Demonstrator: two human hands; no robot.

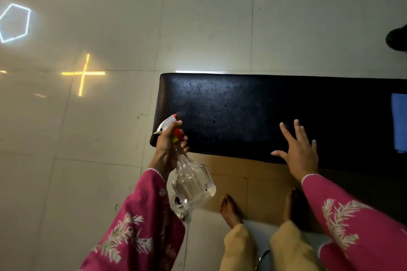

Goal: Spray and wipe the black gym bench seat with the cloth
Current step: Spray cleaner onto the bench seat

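Note:
The black gym bench seat (253, 103) runs from the middle to the right edge, its left part dotted with droplets. My left hand (168, 145) grips a clear spray bottle (191, 179) at the seat's near left corner, its white and red nozzle pointing over the seat. My right hand (297, 149) hovers or rests, fingers spread, on the seat's near edge; I cannot tell if it touches. A blue cloth (399, 122) lies on the seat at the far right, partly cut off by the frame.
Pale floor tiles (99, 138) with light reflections lie to the left and behind the bench. My bare feet (230, 208) stand on a brown sheet (231, 167) below the seat. A dark object (397, 38) sits at the right edge.

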